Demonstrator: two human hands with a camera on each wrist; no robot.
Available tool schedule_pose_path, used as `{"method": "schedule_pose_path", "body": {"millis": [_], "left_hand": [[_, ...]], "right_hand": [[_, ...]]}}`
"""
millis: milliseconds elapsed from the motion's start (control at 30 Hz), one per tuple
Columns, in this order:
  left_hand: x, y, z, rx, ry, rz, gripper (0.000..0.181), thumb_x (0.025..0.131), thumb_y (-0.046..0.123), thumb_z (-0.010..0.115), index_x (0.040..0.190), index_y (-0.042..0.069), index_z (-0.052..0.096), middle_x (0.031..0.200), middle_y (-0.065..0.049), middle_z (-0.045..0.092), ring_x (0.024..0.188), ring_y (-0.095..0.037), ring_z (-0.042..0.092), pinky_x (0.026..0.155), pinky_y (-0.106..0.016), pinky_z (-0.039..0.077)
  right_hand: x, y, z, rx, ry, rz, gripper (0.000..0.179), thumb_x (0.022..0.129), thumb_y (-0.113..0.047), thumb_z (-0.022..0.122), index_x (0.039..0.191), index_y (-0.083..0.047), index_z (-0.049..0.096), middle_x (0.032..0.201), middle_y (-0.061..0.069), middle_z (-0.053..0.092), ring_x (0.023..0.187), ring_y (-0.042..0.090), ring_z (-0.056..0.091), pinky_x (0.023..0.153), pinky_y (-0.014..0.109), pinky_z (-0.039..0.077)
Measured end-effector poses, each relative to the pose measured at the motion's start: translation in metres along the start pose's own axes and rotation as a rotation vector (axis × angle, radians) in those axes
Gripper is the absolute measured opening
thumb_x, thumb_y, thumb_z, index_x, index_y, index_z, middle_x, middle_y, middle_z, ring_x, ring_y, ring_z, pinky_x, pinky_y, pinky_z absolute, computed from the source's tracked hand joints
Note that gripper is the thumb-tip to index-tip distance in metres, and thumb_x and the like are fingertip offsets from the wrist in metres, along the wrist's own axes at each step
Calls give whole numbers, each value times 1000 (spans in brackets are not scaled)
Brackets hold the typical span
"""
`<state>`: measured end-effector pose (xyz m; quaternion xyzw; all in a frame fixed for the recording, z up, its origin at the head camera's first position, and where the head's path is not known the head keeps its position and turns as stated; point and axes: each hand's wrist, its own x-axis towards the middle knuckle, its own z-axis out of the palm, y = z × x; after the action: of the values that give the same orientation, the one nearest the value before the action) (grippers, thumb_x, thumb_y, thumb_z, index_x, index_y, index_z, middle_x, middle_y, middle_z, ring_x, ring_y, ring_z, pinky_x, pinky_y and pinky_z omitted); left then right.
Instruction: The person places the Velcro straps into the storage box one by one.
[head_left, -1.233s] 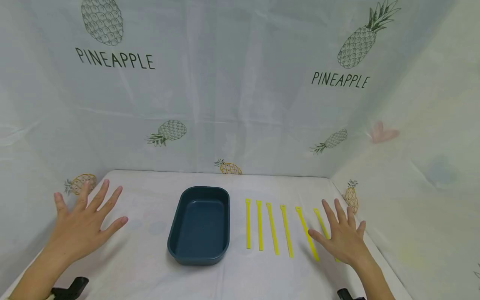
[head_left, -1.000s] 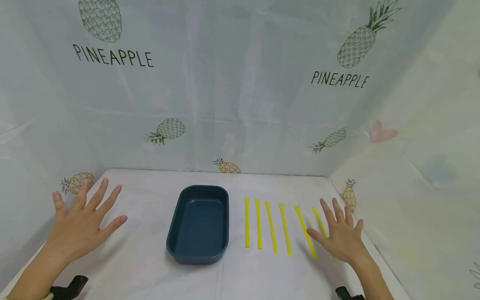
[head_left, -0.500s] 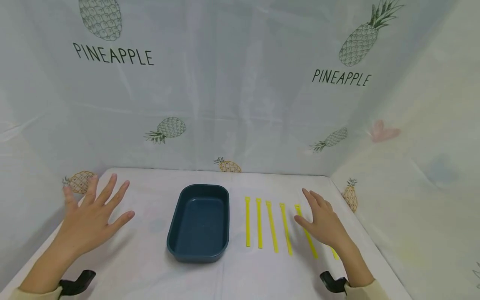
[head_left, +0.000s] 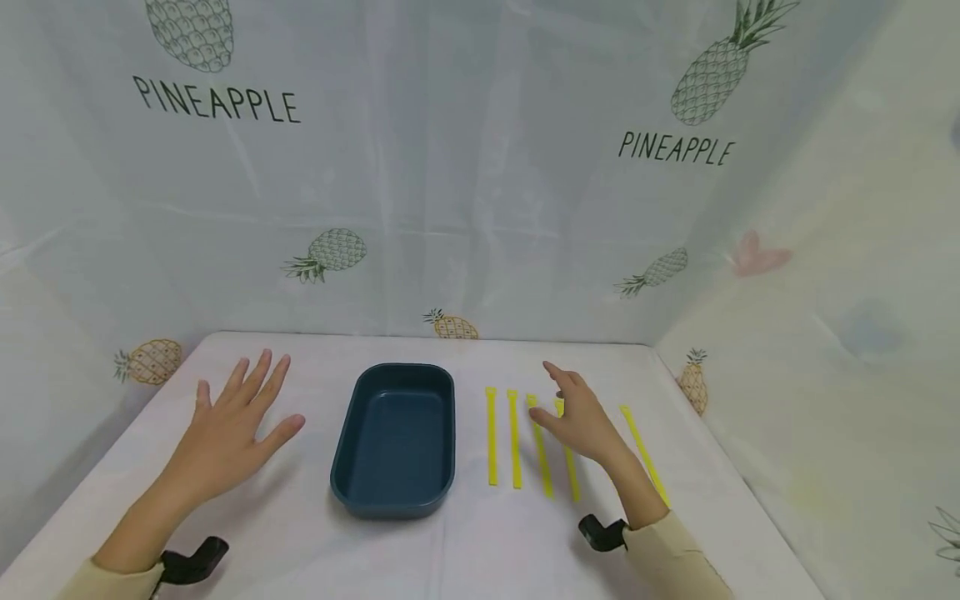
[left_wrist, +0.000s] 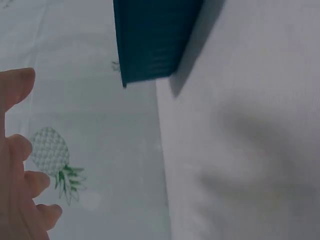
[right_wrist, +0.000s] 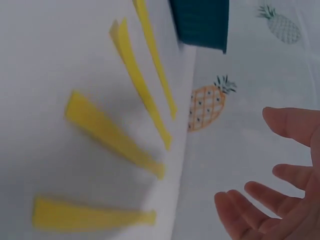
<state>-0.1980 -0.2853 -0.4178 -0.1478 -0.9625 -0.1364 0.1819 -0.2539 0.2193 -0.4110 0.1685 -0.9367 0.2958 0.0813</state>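
Note:
A dark blue rectangular dish (head_left: 390,507) stands mid-table with nothing in it. To its right, several flat yellow strips (head_left: 492,437), each with a small slotted head at the far end, lie side by side in a row. Over the middle of that row hovers my right hand (head_left: 581,421), fingers loosely bent, thumb apart, holding nothing. It and the forearm hide part of the row; the rightmost strip (head_left: 645,454) shows beyond the arm. Left of the dish my left hand (head_left: 225,442) hangs above the table with spread fingers, also holding nothing.
A white cloth covers the table (head_left: 465,554). Pale curtains (head_left: 480,167) printed with pineapples rise behind it and on both sides. A black wrist mount (head_left: 197,562) sits on the left wrist, and a matching wrist mount (head_left: 602,533) on the right.
My right hand has moved left from the rightmost strips to over the row's middle, its fingers drawing closer together. My left hand has shifted right, nearer the dish. Strips and dish stay put.

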Motion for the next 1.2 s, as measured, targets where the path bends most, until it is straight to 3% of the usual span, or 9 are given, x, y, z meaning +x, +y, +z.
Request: {"method": "schedule_pose_path", "body": {"millis": [233, 433, 667, 967, 1200], "left_hand": [[5, 23, 13, -333, -125, -60, 93, 106, 48, 63, 173, 20, 6, 178, -16, 6, 161, -50, 6, 118, -83, 9], [5, 36, 30, -504, -202, -99, 92, 106, 45, 63, 173, 22, 4, 177, -20, 9, 158, -56, 14, 114, -84, 21], [1, 44, 47, -690, -276, -171, 91, 108, 45, 62, 173, 22, 3, 177, -20, 13, 156, -53, 25, 118, -68, 36], [-5, 45, 58, -836, -382, -272, 93, 107, 44, 64, 173, 19, 3, 177, -20, 13, 158, -48, 23, 121, -68, 31], [0, 46, 58, -881, -394, -250, 89, 107, 40, 64, 173, 21, 7, 176, -19, 16, 158, -49, 25, 121, -69, 31]], "right_hand": [[14, -6, 32, 120, -18, 53, 77, 95, -18, 81, 161, -7, 43, 144, 21, 59, 119, 39, 65, 92, 50, 59], [23, -12, 53, 252, -23, 128, 73, 93, -14, 82, 158, -9, 49, 138, 21, 64, 111, 34, 68, 88, 45, 61], [31, -17, 76, 266, -45, 168, 69, 92, -11, 82, 154, -5, 52, 132, 22, 67, 103, 28, 69, 89, 44, 61], [37, -22, 94, 224, -79, 223, 72, 89, -6, 84, 153, -2, 53, 128, 22, 67, 106, 32, 69, 86, 43, 63], [37, -24, 93, 173, -74, 258, 75, 84, -1, 85, 152, -2, 54, 129, 20, 67, 107, 31, 68, 90, 44, 61]]}}
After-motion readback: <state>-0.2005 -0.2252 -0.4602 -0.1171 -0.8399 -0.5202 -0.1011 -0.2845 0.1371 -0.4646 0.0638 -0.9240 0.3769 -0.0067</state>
